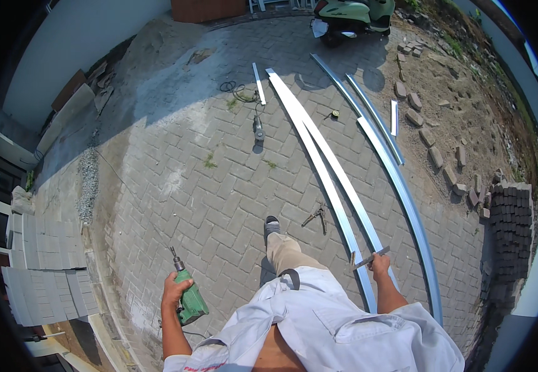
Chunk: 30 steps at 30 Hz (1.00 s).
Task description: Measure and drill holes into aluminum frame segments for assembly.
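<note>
My left hand (178, 289) is closed round a green power drill (192, 302), whose chuck and bit point away from me. Low on the right, my right hand (380, 264) grips a narrow, flat dark metal bar (371, 258) over two long silvery metal profiles (326, 175). A small brownish piece shows at the bar's left end; its exact kind is unclear. Left of these profiles, a plier-like hand tool (317, 218) lies on the paving with its handles spread. Farther off are an angle grinder (258, 128) with a coiled cord and a small round tape measure (335, 114).
More long profiles (399, 192) lie to the right, with short offcuts (394, 118) nearby. A green scooter (354, 18) stands at the far end. Loose bricks (435, 156) edge the sandy ground, and stacked pavers (509, 217) stand at the right. Sand (157, 46) is heaped far left.
</note>
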### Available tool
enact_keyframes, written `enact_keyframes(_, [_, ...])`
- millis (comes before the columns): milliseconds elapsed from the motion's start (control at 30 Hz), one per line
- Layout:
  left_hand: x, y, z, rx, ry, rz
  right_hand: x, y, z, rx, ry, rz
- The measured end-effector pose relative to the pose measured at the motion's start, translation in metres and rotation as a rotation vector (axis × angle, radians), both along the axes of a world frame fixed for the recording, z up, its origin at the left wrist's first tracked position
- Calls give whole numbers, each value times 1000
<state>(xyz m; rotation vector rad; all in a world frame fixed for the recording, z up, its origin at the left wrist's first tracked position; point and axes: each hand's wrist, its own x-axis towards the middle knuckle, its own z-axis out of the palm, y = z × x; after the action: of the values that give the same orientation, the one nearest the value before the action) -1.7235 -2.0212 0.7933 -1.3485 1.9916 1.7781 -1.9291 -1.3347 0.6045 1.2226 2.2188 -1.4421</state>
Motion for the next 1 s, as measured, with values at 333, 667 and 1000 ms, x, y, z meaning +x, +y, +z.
enact_keyframes(333, [-197, -164, 24, -81, 75, 25, -267, -201, 37, -79, 148, 26])
enact_keyframes(667, [-412, -305, -13, -106, 60, -107, -478, -363, 72, -156, 336, -173])
enact_keyframes(1000, [-592, -346, -10, -100, 83, -243, -611, -430, 64, -141, 277, -274])
